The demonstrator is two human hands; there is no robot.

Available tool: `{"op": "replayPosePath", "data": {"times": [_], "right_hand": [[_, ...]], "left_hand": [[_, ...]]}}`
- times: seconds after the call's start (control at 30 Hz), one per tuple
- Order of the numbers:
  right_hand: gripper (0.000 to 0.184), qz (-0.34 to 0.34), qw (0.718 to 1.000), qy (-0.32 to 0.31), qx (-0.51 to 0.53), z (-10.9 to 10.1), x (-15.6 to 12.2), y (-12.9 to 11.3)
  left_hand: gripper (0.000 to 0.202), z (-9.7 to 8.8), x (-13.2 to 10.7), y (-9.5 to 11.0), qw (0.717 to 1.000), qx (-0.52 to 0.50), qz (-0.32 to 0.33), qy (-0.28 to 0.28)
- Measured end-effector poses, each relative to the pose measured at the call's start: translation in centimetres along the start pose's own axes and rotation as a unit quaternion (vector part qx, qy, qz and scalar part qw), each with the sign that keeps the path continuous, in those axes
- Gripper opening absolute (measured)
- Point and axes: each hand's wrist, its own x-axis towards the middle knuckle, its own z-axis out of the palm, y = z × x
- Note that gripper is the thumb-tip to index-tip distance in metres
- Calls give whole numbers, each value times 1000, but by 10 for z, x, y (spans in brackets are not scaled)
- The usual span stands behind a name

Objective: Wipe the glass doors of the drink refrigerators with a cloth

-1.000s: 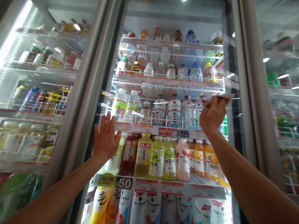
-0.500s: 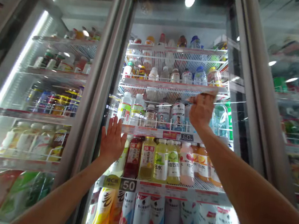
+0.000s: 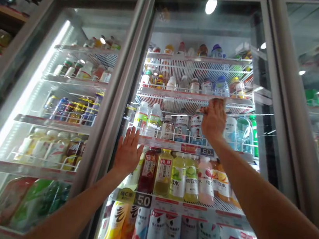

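My left hand (image 3: 128,151) lies flat against the glass door (image 3: 186,23) of the middle fridge, fingers stretched upward and holding nothing. Behind its fingertips stand white-capped bottles (image 3: 140,117) with green labels. Higher and to the right, my right hand (image 3: 214,119) is pressed to the same door with its fingers bent and close together. Whatever lies under those fingers, if anything, is hidden. A white canister (image 3: 196,126) is partly covered by this hand. Below it, behind the glass, are pink (image 3: 206,182) and yellow-green (image 3: 191,178) drink bottles.
A metal door frame (image 3: 122,91) divides the middle fridge from the left one, where drinks fill lit shelves (image 3: 50,122). Another fridge frame (image 3: 286,93) rises on the right. Wooden shelves (image 3: 9,9) with goods stand at far left. Tall cartons (image 3: 172,235) line the lower shelf.
The view has shifted, so the fridges sit farther right and slightly lower. Against the door, my right hand has slid a little to the left. My left hand stays at about the same spot.
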Motion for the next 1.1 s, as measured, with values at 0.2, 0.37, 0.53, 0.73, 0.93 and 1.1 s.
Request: {"op": "replayPosePath", "data": {"times": [0.2, 0.37, 0.53, 0.73, 0.93, 1.1], "right_hand": [[51, -243, 959, -140, 41, 24, -38, -82], [49, -103, 991, -83, 17, -4, -24, -20], [49, -34, 998, -48, 4, 3, -34, -32], [49, -252, 962, -106, 20, 13, -90, -49], [48, 16, 999, 40, -22, -20, -71, 37], [46, -122, 992, -30, -1, 0, -100, -23]], "left_hand": [[55, -3, 1, -7, 1000, 6, 23, -8], [55, 2, 1, -6, 1000, 9, 16, 1], [55, 2, 1, -4, 1000, 11, 13, -7], [56, -9, 1, -7, 999, 19, 22, -38], [63, -4, -4, 1, 999, -2, -7, -42], [65, -7, -3, 2, 999, -12, -10, -50]]}}
